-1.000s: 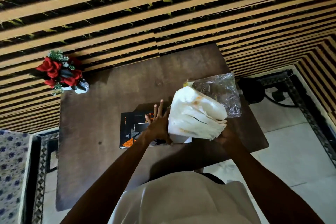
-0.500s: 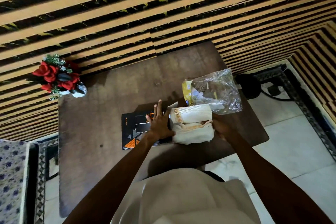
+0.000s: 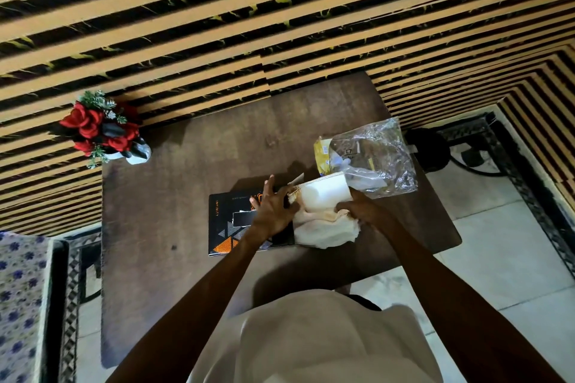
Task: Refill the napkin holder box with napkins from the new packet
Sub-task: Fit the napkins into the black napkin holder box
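Note:
A black napkin holder box [image 3: 228, 221] with orange and grey triangles lies on the brown table [image 3: 174, 196]. My left hand [image 3: 273, 208] rests flat on its right end, fingers spread. A folded stack of white napkins [image 3: 323, 211] sits at the box's right end, its upper half bent over the lower. My right hand [image 3: 361, 211] grips the stack from the right. Whether the stack is inside the box I cannot tell. Behind it lies the clear plastic packet [image 3: 376, 158] with a yellow label, opened and crumpled.
A small white pot of red artificial roses [image 3: 102, 130] stands at the table's far left corner, against the striped wall. A dark round object with a cable [image 3: 429, 149] sits on the tiled floor to the right of the table.
The napkin stack, held up and fanned a second ago, has come down to the box's right end and folded over. My right hand moved onto it; the left hand stayed on the box.

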Available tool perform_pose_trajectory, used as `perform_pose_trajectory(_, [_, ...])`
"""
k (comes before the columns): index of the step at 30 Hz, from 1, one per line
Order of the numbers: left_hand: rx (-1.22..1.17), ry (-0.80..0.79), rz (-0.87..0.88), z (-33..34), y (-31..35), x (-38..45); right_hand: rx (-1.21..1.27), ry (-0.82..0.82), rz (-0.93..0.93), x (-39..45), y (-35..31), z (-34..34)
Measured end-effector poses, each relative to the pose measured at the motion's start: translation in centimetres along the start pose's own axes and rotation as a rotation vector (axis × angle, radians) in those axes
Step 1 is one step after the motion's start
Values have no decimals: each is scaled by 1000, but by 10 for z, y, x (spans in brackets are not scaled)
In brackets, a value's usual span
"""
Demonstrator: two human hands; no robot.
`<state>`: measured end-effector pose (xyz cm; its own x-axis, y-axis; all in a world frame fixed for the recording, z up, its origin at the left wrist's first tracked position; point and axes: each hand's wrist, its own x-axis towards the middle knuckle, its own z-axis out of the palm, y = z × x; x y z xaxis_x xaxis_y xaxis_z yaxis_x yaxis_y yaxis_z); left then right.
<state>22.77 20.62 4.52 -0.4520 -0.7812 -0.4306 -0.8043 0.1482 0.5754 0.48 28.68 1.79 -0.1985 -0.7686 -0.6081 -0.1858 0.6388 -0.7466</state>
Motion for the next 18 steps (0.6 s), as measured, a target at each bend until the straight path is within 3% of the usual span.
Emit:
perform_pose_trajectory(8, [56,249,127,15,-1,-9,-14,1,71,-1,-2,-3])
perform_pose_trajectory(13, [403,137,16,28,11,-14,-59,-19,106,0,2,-4])
perform_pose_trajectory(18, [464,48,-29,35,13,-8,-15,-32,79,-3,2,-6])
